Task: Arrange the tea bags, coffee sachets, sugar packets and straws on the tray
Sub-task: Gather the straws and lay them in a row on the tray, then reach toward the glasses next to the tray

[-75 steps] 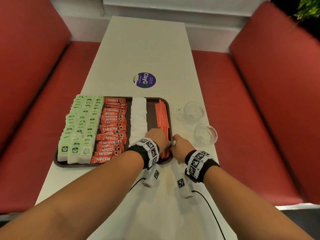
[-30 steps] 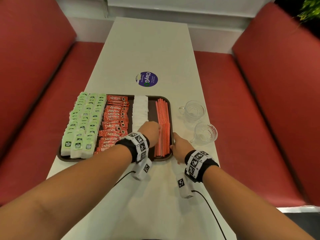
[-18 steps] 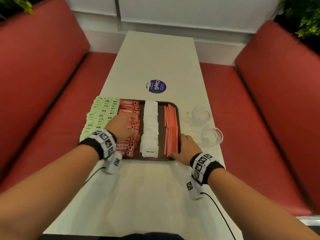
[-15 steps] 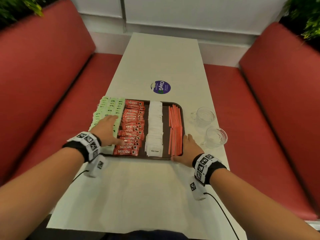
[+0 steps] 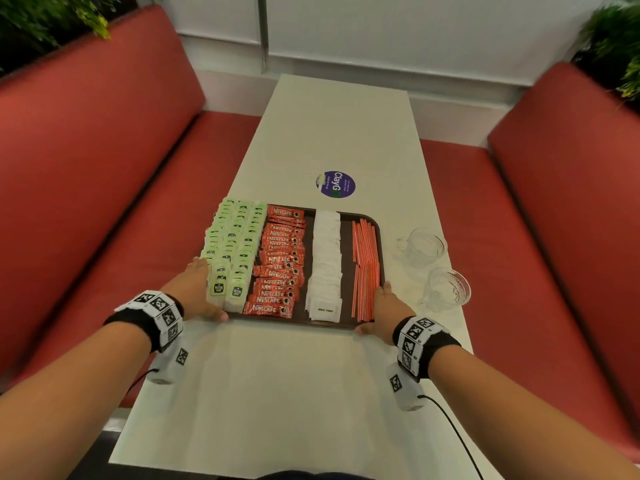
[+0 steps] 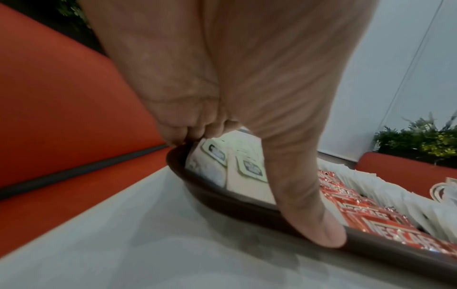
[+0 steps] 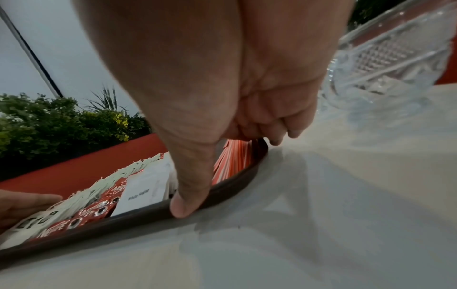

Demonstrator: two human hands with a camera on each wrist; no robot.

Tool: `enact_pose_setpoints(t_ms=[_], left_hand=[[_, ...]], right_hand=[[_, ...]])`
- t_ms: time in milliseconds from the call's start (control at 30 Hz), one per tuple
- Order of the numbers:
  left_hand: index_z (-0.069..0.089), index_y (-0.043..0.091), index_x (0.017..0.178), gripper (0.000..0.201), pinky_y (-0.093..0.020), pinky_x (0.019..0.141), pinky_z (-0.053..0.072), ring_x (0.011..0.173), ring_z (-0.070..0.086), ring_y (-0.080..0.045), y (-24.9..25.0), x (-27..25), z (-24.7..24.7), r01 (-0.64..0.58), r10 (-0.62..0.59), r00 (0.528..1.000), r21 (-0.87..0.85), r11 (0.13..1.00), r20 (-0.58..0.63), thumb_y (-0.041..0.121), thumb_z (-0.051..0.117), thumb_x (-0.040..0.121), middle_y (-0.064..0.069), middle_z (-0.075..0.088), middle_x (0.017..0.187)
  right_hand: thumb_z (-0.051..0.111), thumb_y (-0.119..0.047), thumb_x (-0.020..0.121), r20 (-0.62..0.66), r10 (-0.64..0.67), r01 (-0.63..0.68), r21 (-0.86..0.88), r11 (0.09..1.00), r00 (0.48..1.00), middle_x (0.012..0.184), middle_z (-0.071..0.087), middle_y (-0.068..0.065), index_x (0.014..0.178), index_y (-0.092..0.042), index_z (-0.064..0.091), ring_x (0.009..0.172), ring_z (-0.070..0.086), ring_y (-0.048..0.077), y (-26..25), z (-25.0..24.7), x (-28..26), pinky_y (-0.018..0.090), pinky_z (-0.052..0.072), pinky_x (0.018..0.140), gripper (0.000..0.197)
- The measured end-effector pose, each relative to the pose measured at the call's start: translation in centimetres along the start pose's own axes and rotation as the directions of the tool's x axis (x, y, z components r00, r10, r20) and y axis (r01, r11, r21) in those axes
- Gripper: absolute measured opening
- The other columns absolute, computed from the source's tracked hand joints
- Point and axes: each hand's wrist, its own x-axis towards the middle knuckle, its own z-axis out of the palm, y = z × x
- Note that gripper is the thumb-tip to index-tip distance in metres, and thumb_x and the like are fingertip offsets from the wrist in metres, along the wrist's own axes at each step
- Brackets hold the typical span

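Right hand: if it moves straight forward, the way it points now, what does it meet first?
Probably nothing: the right hand would slide along the tray edge; the glass cups sit slightly right.

Tray's left rim point(image 5: 221, 311) under tea bags point(image 5: 235, 244)

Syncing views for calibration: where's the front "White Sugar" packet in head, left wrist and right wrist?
Head: white sugar packet at the tray's near edge, between the coffee sachets and straws.
Left wrist: label not legible; only a white row at the right edge.
Right wrist: packet lower centre, just left of the right hand's thumb.
Shared landmark: the brown tray rim.
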Motion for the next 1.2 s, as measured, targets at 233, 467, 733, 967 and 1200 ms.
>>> enact_pose_setpoints(t_ms=[233, 467, 733, 967, 1200], left_hand=[[-0.002, 0.007, 0.157, 0.147, -0.041, 0.123, 0.014, 0.153, 0.006, -0.028, 0.9, 3.6, -1.5, 0.017, -0.017, 1.0, -0.011, 1.0, 0.007, 0.058, 0.09, 0.055, -0.014, -0.002, 0.165], [-0.003, 0.003, 0.156, 0.146, -0.041, 0.123, 0.017, 0.152, 0.008, -0.03, 1.9, 6.5, -3.2, 0.06, -0.06, 0.998, 0.021, 0.998, 0.028, 0.053, 0.092, 0.056, -0.016, -0.002, 0.165], [0.002, 0.003, 0.156, 0.146, -0.042, 0.12, 0.025, 0.149, 0.02, -0.033, 2.7, 7.9, -4.3, 0.093, -0.097, 0.994, 0.071, 0.993, 0.057, 0.054, 0.093, 0.053, -0.017, 0.007, 0.164], [-0.002, 0.009, 0.156, 0.146, -0.056, 0.12, 0.018, 0.148, 0.012, -0.044, 8.1, 8.4, -3.8, 0.12, -0.091, 0.991, 0.338, 0.933, -0.1, 0.061, 0.088, 0.054, -0.022, 0.0, 0.163], [0.019, 0.017, 0.156, 0.113, -0.051, 0.121, 0.021, 0.15, 0.016, -0.033, 25.3, 7.8, -2.6, -0.428, 0.45, 0.885, 0.169, 0.888, -0.122, 0.053, 0.082, 0.07, -0.013, 0.011, 0.164]], right_hand=[[0.067, -0.054, 0.087, 0.038, 0.087, -0.082, -0.111, 0.99, 0.995, 0.162, -0.013, 0.025, 0.155, 0.005, -0.004, 0.144, 0.036, 0.035, -1.8, -3.4, 3.3, 0.039, 0.036, 0.115, 0.115], [0.06, -0.052, 0.093, 0.052, 0.066, -0.055, -0.181, 0.982, 0.996, 0.163, -0.005, 0.027, 0.154, 0.008, 0.002, 0.15, 0.021, 0.035, -3.1, -6.4, 5.2, 0.039, 0.035, 0.115, 0.103], [0.051, -0.052, 0.098, -0.032, 0.078, -0.081, -0.11, 0.991, 0.996, 0.163, 0.003, 0.027, 0.153, 0.009, 0.003, 0.15, 0.016, 0.037, -3.4, -7.6, 5.4, 0.039, 0.018, 0.12, 0.095], [0.071, -0.038, 0.089, -0.062, -0.093, 0.092, -0.015, 0.996, 0.994, 0.143, 0.048, 0.017, 0.151, -0.003, 0.026, 0.121, 0.056, 0.031, -2.0, -8.0, 2.9, 0.038, 0.049, 0.099, 0.084], [0.078, -0.052, 0.078, -0.261, -0.173, 0.192, 0.047, 0.98, 0.95, 0.16, 0.032, 0.0, 0.156, -0.021, 0.023, 0.143, 0.036, 0.02, 7.7, -11.8, -1.8, 0.032, 0.03, 0.115, 0.101]])
